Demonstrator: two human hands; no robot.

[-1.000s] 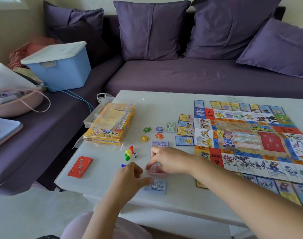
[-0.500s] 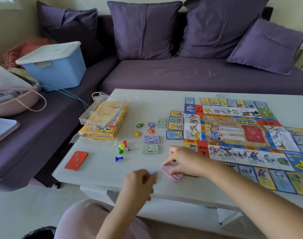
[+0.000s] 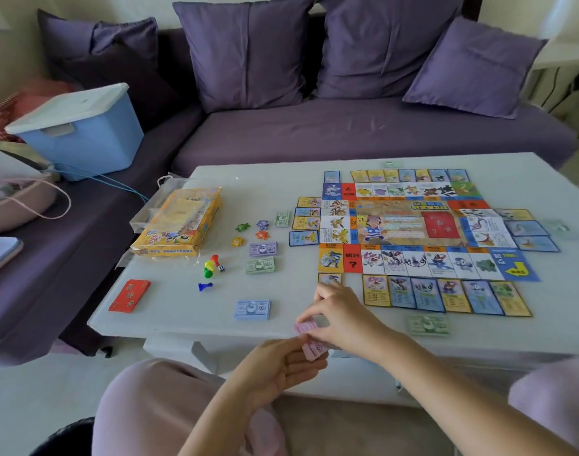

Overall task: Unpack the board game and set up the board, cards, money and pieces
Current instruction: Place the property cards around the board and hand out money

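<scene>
Two hands meet off the near-left corner of the board, at the front edge of the bench. From my remote seat I read the left hand as curled, its grip closed round a few pink notes. The right hand is just above it, its grip pinching pink paper as well; whether that is one bundle or two I cannot tell.

The board lies open and flat, with picture cards laid in rows along its edges. Just left of the board sit three money stacks: purple notes, green notes and, nearest me, blue notes. Further left of the board I see four star tokens, coloured pawns clustered beside a die, and one blue pawn lying apart. The yellow box rests well left of the board, and a red card deck lies farthest left. Another green stack lies in front of the board.
</scene>
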